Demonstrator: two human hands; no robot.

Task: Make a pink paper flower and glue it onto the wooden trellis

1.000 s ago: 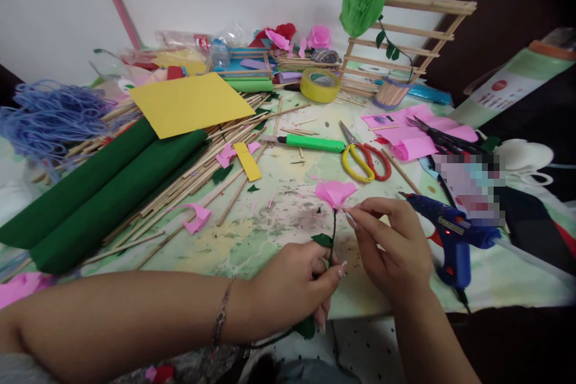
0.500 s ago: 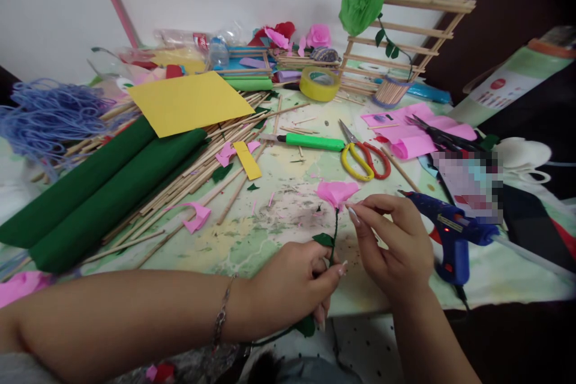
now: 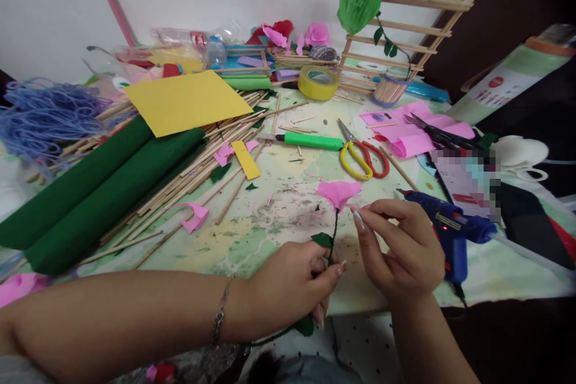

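Note:
A pink paper flower (image 3: 339, 193) stands upright over the front of the table on a thin green-wrapped stem (image 3: 335, 234). My left hand (image 3: 299, 282) is closed around that stem, below a green paper leaf (image 3: 322, 239). Further down, the stem's tail runs out under my left wrist, with another dark green leaf (image 3: 305, 325) beneath the hand. My right hand (image 3: 400, 246) is pinched, thumb against forefinger, just right of the flower's base. Whatever lies between those fingertips is too small to make out.
Scissors (image 3: 362, 153) and a green-handled cutter (image 3: 310, 141) lie beyond the flower. A blue glue gun (image 3: 454, 222) with a lit red light sits by my right hand. Thin wooden sticks (image 3: 180, 189), dark green paper rolls (image 3: 117, 201) and a yellow sheet (image 3: 186, 102) cover the left.
My right hand has shifted slightly right and away from the flower's base, still pinched. My left hand keeps its hold on the stem. The view has moved a little.

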